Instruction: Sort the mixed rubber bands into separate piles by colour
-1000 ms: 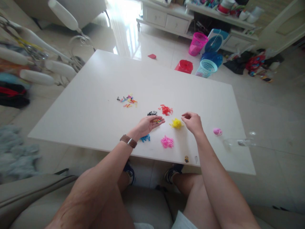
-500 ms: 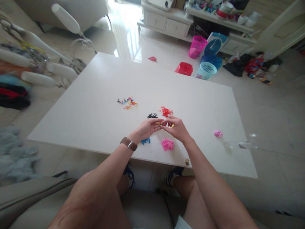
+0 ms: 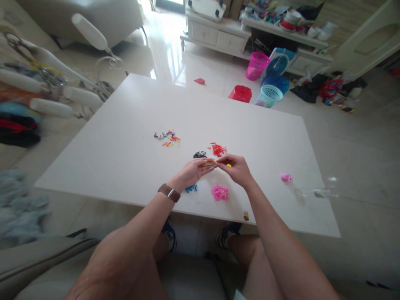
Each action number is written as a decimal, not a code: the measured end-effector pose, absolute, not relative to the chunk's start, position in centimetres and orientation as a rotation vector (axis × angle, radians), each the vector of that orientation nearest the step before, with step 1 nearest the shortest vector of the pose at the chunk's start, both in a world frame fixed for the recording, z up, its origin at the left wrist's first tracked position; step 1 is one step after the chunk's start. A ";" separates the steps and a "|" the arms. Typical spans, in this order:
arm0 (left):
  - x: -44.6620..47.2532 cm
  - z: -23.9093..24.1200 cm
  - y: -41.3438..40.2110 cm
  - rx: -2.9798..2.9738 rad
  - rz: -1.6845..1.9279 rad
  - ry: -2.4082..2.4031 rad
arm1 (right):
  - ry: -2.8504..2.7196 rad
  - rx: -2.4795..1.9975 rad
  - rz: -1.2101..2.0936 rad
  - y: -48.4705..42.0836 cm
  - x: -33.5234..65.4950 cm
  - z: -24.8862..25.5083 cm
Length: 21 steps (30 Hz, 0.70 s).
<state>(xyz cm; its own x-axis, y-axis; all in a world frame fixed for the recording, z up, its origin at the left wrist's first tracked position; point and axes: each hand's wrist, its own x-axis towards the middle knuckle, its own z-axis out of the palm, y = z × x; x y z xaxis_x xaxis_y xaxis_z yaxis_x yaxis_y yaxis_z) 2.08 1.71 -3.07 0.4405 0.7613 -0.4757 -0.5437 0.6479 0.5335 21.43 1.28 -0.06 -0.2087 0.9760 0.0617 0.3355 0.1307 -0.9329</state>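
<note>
My left hand [image 3: 193,171], palm up and cupped, holds several small coloured rubber bands [image 3: 209,164]. My right hand [image 3: 235,167] pinches at the left fingertips, on what looks like a yellow rubber band. Beneath the right hand a bit of yellow pile [image 3: 229,165] shows, mostly covered. Just beyond the hands lie a black rubber-band pile [image 3: 200,154] and a red pile [image 3: 218,149]. Nearer to me are a blue pile [image 3: 191,188], partly behind my left wrist, and a pink pile [image 3: 220,192].
A mixed-colour pile [image 3: 170,136] lies farther left on the white table [image 3: 109,146]. To the right are a pink egg-shaped thing [image 3: 286,178] and a clear object [image 3: 320,192]. A small yellow figure [image 3: 246,216] is at the near edge. Baskets [image 3: 269,96] stand on the floor beyond.
My right hand has shifted slightly right, its fingers now drawn together in a pinch. My left hand stays almost in place. The view has tilted a little.
</note>
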 end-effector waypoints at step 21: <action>2.0 -3.2 1.9 0.308 0.770 0.803 | -1.725 -1.993 0.713 2.2 29.1 -2.5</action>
<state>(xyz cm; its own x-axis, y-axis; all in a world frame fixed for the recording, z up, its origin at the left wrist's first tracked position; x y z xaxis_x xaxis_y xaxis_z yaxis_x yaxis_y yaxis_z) 2.04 1.90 -3.22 0.4471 0.7203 -0.5304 -0.4991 0.6929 0.5203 29.12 2.20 -2.53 0.1042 0.9881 -0.1131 0.7793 -0.1517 -0.6080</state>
